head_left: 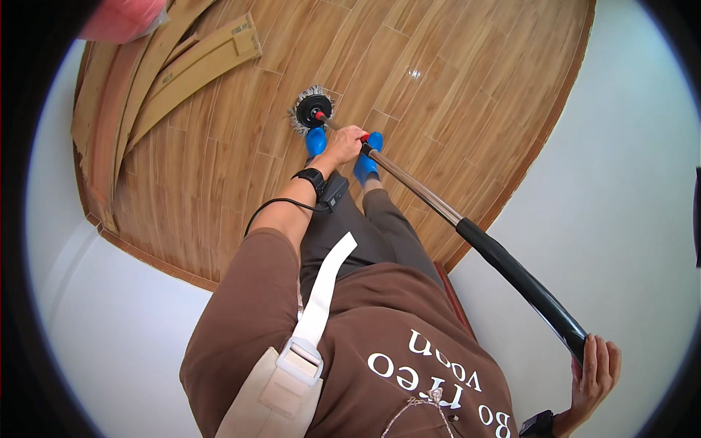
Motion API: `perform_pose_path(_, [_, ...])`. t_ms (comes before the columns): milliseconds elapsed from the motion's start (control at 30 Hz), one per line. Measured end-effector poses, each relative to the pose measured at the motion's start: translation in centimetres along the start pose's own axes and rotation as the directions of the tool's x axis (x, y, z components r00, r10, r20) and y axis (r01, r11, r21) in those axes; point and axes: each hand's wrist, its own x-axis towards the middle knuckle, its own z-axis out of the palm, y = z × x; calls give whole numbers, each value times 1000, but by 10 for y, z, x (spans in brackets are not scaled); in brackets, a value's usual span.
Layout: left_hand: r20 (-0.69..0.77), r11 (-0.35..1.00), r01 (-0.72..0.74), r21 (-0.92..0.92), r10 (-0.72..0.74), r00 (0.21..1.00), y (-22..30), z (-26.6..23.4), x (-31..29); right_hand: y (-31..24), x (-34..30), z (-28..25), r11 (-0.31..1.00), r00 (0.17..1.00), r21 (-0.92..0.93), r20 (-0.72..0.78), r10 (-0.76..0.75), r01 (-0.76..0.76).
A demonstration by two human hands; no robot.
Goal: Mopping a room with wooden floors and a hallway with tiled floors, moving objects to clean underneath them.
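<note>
A spin mop crosses the view at a slant, its round black head with a grey string fringe (314, 109) resting on the floor by my feet. My left hand (345, 146) is wrapped round the lower metal pole, close to a red collar. At the lower right, my right hand (597, 369) grips the upper end of the black handle sleeve (522, 281). Some of its fingers show on the outer side; the palm side is hidden by the sleeve. Between the two hands runs the bare metal tube (416, 186).
Wood-look tiles cover the floor (438, 87), bounded by a brown skirting and white walls (613, 175). Several long tan boards (197, 77) lie at the far left, with a pink bag-like thing (124, 20) over them. My blue shoes (367, 164) stand just behind the mop head.
</note>
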Motion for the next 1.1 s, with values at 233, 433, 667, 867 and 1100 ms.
perform_pose_path(233, [-38, 998, 58, -27, -59, 998, 14, -1, -4, -3, -1, 1, 999, 999, -3, 0, 35, -35])
perform_pose_path(433, [72, 962, 273, -25, -271, 960, 26, -21, 12, -7, 2, 0, 1000, 1000, -17, -10, 20, -20])
perform_pose_path(667, [44, 959, 281, 30, -282, 958, 27, -15, 11, -7, 0, -1, 999, 999, 15, -4, 35, -35])
perform_pose_path(867, [-95, 861, 500, 92, -492, 865, -15, 14, 30, -8, 5, -4, 1000, 1000, 13, 16, 26, -26])
perform_pose_path(1100, [151, 536, 832, -140, -819, 553, -73, 49, 36, -5, 0, -4, 1000, 999, -17, 38, 18, -17])
